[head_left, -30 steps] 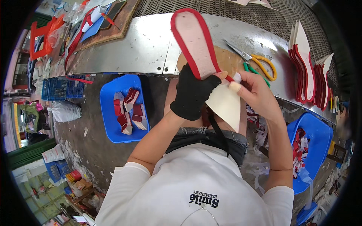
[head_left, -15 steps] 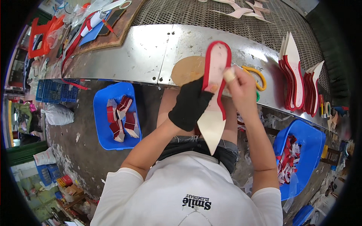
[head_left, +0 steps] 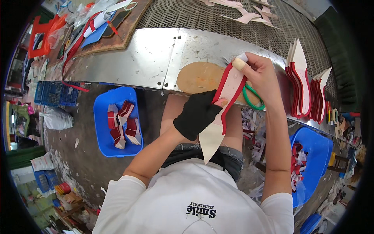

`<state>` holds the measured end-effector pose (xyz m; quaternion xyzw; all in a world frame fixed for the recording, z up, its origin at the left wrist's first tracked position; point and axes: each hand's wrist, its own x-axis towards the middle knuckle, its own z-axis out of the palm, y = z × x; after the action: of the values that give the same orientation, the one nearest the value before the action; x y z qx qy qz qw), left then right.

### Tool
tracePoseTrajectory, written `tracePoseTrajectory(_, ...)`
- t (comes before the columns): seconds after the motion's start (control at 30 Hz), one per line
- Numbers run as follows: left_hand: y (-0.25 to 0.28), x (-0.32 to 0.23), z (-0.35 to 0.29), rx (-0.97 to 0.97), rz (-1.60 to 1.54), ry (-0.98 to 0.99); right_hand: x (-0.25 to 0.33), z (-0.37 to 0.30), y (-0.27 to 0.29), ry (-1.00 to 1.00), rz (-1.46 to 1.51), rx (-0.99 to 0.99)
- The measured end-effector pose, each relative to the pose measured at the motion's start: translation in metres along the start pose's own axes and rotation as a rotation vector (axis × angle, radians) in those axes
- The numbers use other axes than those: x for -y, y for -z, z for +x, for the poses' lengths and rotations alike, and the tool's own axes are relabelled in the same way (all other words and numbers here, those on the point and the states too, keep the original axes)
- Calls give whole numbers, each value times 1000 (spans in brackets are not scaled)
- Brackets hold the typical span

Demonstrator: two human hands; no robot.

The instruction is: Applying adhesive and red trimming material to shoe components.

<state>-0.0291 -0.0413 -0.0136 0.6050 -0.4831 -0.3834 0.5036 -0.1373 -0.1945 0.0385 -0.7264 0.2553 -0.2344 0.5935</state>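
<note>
Leaving free room along the bare metal of the table (head_left: 146,58), between the wooden board (head_left: 120,42) and the brown oval pad (head_left: 194,78). Opening out behind over the mesh (head_left: 175,17), as far as the pale cutouts (head_left: 249,17). Meeting obstacles at right: a green loop handle (head_left: 250,103) just beside the red-bordered piece (head_left: 232,84), then two stacks of red-and-white pieces (head_left: 300,89). Lower down, allowing passage over the floor (head_left: 153,113) between the left blue bin (head_left: 100,134) and the legs (head_left: 172,109).
</note>
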Motion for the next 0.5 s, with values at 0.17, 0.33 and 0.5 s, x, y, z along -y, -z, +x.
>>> tracePoseTrajectory(0.17, -1, 4, -3, -90, 81, -55, 4, -11, -17, 308, -418, -155)
tracePoseTrajectory(0.33, -4, 13, -4, -102, 130, -112, -6, 2, -8, -90, -167, -112)
tracePoseTrajectory(0.5, -16, 12, -3, 396, -1186, 155, -12, 3, -7, -40, 765, 273)
